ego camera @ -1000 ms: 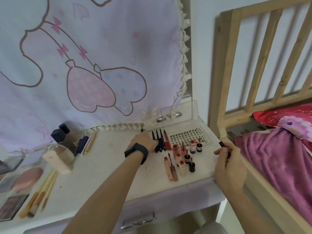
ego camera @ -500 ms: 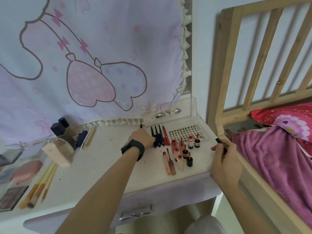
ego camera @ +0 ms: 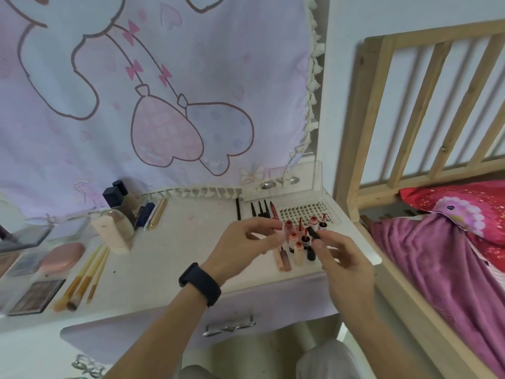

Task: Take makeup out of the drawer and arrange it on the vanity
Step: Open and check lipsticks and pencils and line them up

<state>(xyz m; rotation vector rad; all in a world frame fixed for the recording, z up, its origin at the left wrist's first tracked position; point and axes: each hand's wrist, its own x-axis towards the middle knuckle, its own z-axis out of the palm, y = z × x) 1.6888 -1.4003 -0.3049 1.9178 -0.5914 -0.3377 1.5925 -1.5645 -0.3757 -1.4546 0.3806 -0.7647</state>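
Over the vanity surface (ego camera: 169,258), we are pinching a dark lip tube (ego camera: 313,233) in right-hand fingers (ego camera: 318,243); left hand (ego camera: 240,243) is spreading loosely. Most makeup is standing arranged; drawer (ego camera: 246,313) is sitting shut.

Soft, even indoor light; slight motion blur, wide-angle bending at edges.

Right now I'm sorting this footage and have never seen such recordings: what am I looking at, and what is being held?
No machine here: a person wears a camera on the head, looking down at their own hands. The right hand pinches a small dark makeup stick. The left hand, with a dark wristband, reaches toward it, fingers open. Below lies a white vanity with lip tints, black pencils, brushes and palettes. A bed stands to the right.
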